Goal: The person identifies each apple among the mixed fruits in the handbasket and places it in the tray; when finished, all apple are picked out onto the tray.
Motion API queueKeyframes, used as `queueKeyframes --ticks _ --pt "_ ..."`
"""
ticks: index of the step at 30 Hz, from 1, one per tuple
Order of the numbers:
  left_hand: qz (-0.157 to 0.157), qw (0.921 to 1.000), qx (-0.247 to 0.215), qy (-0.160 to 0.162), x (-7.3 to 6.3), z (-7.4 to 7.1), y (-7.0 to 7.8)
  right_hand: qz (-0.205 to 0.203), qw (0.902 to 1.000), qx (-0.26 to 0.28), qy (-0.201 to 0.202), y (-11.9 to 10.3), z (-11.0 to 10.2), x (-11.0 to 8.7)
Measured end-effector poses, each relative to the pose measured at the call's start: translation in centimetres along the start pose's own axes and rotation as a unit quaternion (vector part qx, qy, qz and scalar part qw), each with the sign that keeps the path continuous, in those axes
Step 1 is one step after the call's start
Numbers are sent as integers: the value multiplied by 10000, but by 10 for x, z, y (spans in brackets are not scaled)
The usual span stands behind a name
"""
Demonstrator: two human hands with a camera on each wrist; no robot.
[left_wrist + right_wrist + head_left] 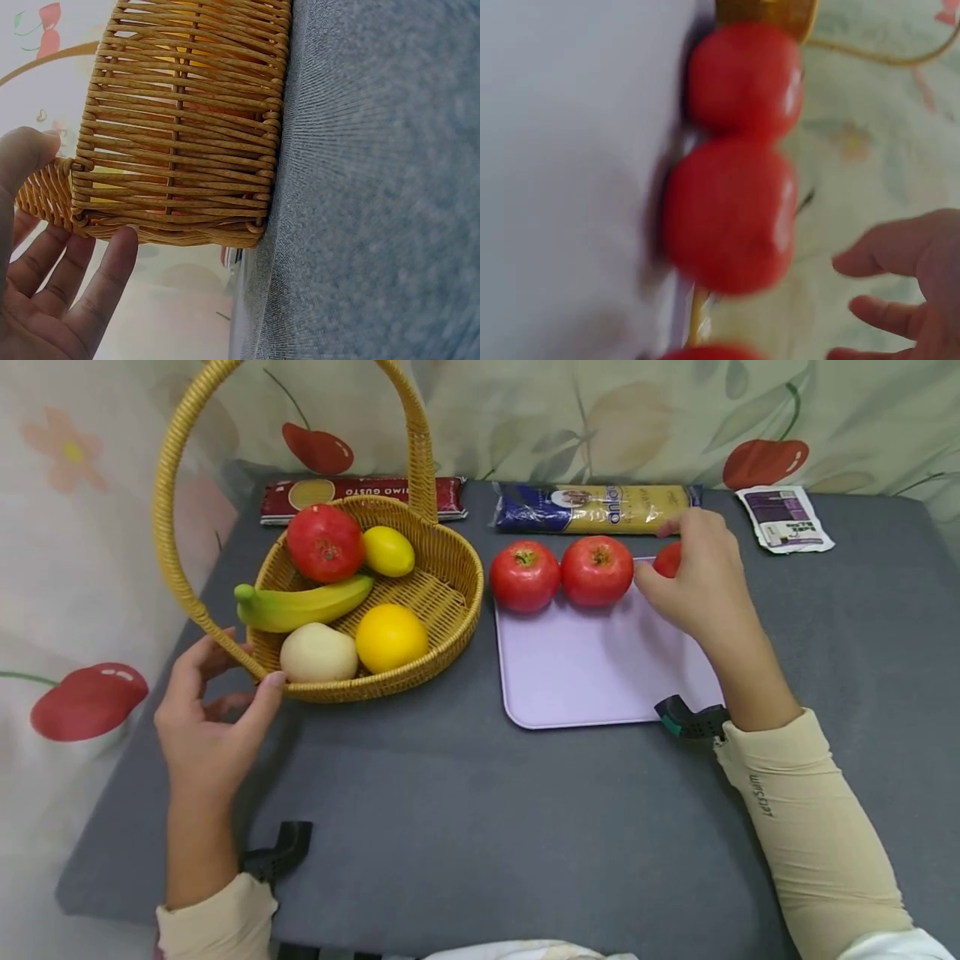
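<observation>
My left hand (213,714) holds the wicker basket (454,635) at the foot of its handle, thumb on the near side and fingers behind. Inside lie a red pomegranate (326,543), a lemon (388,552), a banana (303,604), a pale round fruit (318,653) and an orange (392,638). Two more red pomegranates (525,577) (731,217) stand side by side at the back of the lilac tray (592,672). Over a third red fruit (666,560), largely hidden, hovers my right hand (701,577), its fingers apart; the right wrist view shows it holding nothing.
Along the back of the grey table (465,827) lie a dark red packet (360,489), a blue and yellow pasta packet (600,508) and a small white and purple sachet (785,518). A patterned curtain (525,418) hangs behind; the basket's tall handle (168,510) rises at left.
</observation>
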State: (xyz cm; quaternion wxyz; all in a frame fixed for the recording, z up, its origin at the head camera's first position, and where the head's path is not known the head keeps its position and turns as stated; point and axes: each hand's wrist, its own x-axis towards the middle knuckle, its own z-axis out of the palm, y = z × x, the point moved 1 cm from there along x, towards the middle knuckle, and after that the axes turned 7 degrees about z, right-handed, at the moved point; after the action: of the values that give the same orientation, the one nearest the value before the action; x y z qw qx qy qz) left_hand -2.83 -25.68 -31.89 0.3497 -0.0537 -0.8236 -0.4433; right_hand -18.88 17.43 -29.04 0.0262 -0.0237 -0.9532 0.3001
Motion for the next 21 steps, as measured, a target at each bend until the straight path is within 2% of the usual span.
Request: queueKeyframes --ticks 3,5,8,11,14,17,21 --pt "23 10000 28 -24 -1 -1 -1 -718 9962 82 487 -25 7 -4" --pt "44 10000 32 -22 -1 -1 -1 -1122 9920 36 581 -44 12 -6" --pt "34 10000 65 -23 -2 -1 -2 -1548 9870 -165 392 -73 20 -7" --pt "22 9999 99 -28 -2 -1 -3 -1835 9820 -458 -15 -100 29 -5" --pt "45 9999 120 -30 -2 -2 -3 -2213 9719 -752 -282 -125 45 0" --pt "107 9999 116 -40 -1 -2 -3 -2820 9548 -917 -184 -144 66 5" --pt "168 9998 43 -64 0 -2 -3 -3743 9223 -959 39 -164 98 9"
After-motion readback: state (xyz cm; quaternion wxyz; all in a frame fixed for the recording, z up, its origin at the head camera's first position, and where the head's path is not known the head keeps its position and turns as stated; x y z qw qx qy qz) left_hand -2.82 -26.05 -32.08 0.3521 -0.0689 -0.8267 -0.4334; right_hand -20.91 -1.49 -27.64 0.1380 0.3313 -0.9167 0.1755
